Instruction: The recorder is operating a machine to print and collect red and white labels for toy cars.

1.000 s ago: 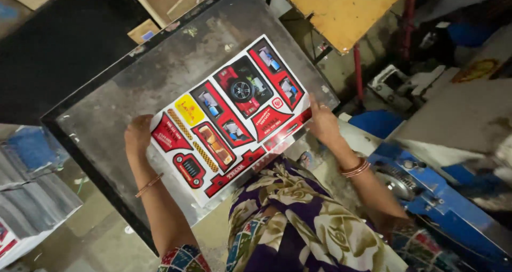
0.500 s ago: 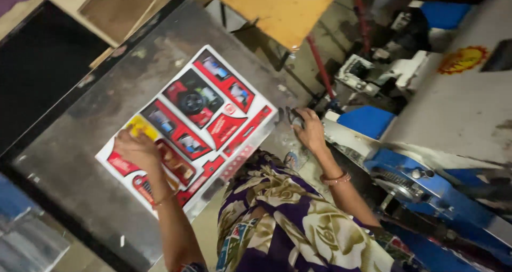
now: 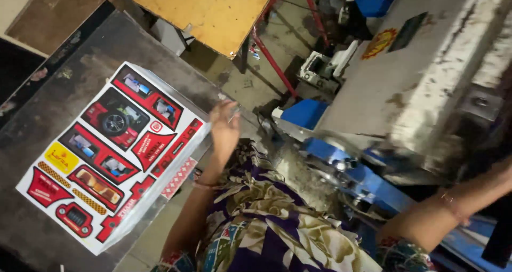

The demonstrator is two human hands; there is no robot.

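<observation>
A big grey machine (image 3: 426, 69) fills the right side, with blue parts (image 3: 368, 181) low on its near edge. A dark grey table (image 3: 69, 90) fills the left side. Far from the person, at the top, a brown wooden board (image 3: 202, 10) sits on red metal legs (image 3: 274, 64).

On the table lies a stack of printed sheets (image 3: 112, 149). The top sheet is white with red, black and yellow shapes, and some show a toy car. The stack sits at the near right edge of the table, and its right corner hangs a little over the edge.

The person wears a dress with purple, cream and green patterns (image 3: 266, 224).

The left hand (image 3: 225, 129) is up in the air, just right of the stack and not touching it. Its fingers are a bit curled. Something small and shiny may be at the fingertips, but it is too blurry to be sure. A thin bangle (image 3: 204, 185) is on that wrist.

The right arm (image 3: 442, 213) reaches to the far right, by the machine. The right hand goes out of the picture, so I cannot tell if it is spread or shut.
</observation>
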